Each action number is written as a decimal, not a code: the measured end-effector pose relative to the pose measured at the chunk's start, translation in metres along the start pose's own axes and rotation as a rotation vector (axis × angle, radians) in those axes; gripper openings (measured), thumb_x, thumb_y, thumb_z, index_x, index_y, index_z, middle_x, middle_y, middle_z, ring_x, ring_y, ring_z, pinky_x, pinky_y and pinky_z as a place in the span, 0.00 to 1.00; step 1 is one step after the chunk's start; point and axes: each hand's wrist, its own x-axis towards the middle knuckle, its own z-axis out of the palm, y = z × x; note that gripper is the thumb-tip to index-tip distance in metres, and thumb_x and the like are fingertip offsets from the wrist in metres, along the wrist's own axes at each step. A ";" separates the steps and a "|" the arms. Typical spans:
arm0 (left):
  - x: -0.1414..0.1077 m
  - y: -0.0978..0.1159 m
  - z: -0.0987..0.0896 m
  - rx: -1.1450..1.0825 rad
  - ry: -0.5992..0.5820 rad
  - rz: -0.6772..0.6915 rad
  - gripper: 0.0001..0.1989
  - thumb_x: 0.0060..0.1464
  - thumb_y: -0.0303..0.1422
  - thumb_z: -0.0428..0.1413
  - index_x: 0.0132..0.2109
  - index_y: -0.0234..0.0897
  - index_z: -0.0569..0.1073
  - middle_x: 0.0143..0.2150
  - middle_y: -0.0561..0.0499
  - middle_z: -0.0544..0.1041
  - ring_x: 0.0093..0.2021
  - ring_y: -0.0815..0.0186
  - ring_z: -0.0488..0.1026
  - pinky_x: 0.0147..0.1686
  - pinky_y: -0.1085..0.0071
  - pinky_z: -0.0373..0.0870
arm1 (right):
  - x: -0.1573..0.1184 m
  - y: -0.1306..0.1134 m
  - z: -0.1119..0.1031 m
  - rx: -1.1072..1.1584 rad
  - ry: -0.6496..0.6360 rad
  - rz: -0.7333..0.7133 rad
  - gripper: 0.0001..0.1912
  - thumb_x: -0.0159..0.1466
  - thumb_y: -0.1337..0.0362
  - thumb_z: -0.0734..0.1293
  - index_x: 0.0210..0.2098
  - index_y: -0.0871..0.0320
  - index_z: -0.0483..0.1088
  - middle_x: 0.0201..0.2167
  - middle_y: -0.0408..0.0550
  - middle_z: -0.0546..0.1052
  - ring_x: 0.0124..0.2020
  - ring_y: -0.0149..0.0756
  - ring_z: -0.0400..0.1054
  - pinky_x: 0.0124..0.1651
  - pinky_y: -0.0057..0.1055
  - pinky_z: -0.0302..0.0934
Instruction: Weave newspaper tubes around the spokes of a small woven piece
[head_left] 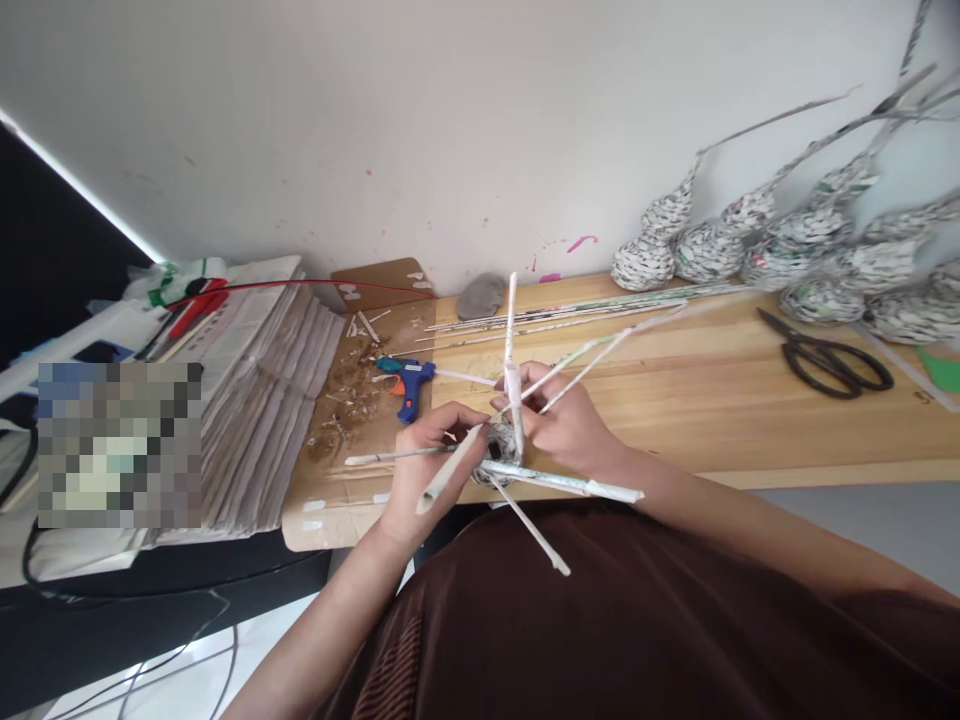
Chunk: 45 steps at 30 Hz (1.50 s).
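Near the table's front edge, a small woven paper piece (496, 468) sits between my two hands, with several rolled paper tubes (529, 522) sticking out of it in different directions. My left hand (436, 455) is closed around its left side, thumb along one thick paper tube (452, 466). On the far right side, my right hand (559, 410) pinches a paper strand (585, 352) beside an upright tube (511, 330). The strand runs out to the right, over the table. The fingertips of both hands are partly hidden by the tubes.
A blue glue gun (409, 385) lies on stained cardboard (337, 400), left of my hands. Black scissors (821, 360) rest at right. Several woven gourd-like shapes (643, 262) stand along the wall. Thin paper rolls (555, 308) and a grey stone (481, 297) lie behind; stacked newspapers (274, 400) are at left.
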 end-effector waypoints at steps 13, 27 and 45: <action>0.001 0.005 0.000 0.002 0.038 -0.047 0.03 0.52 0.32 0.61 0.33 0.37 0.79 0.29 0.53 0.81 0.28 0.69 0.74 0.30 0.76 0.70 | -0.025 0.005 -0.012 -0.390 -0.045 -0.501 0.14 0.63 0.68 0.66 0.47 0.56 0.76 0.43 0.52 0.81 0.42 0.39 0.74 0.46 0.35 0.69; -0.002 0.000 0.002 -0.043 0.069 -0.027 0.04 0.52 0.31 0.62 0.35 0.37 0.81 0.29 0.52 0.81 0.27 0.70 0.72 0.29 0.76 0.69 | -0.016 -0.020 -0.026 -1.053 -0.143 -0.416 0.16 0.68 0.62 0.63 0.30 0.60 0.79 0.30 0.54 0.81 0.37 0.42 0.73 0.46 0.37 0.61; 0.001 -0.002 -0.005 -0.010 -0.024 -0.025 0.06 0.53 0.34 0.64 0.37 0.39 0.83 0.34 0.51 0.85 0.31 0.64 0.81 0.31 0.75 0.76 | -0.002 -0.004 -0.017 -0.607 -0.098 -0.677 0.09 0.62 0.72 0.64 0.36 0.57 0.76 0.40 0.52 0.80 0.46 0.43 0.70 0.53 0.41 0.61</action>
